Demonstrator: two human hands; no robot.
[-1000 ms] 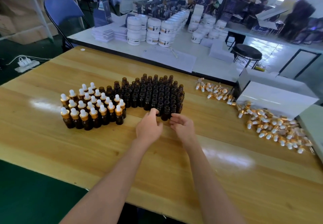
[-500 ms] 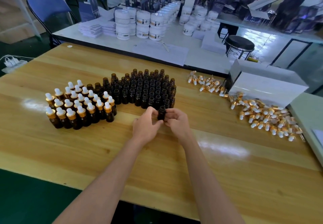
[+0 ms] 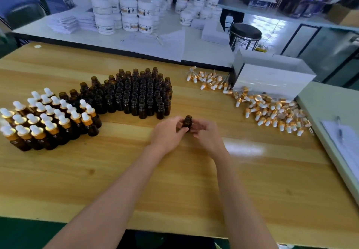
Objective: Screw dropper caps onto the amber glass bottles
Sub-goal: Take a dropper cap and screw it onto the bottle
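Amber bottle [image 3: 188, 122], uncapped and upright, sits in the grip of the left hand [image 3: 168, 132]. Thumb and fingers curl round its lower body and hide the base, so contact with the counter [image 3: 116, 174] cannot be judged. Right hand [image 3: 208, 136] lies just beside the bottle; its fingers are blurred, and whether its grip touches the glass cannot be told. Uncapped bottles [image 3: 139, 95] stand behind. Capped bottles [image 3: 48, 120] at left are cut off by the frame edge. Loose dropper caps [image 3: 272, 110] lie at right.
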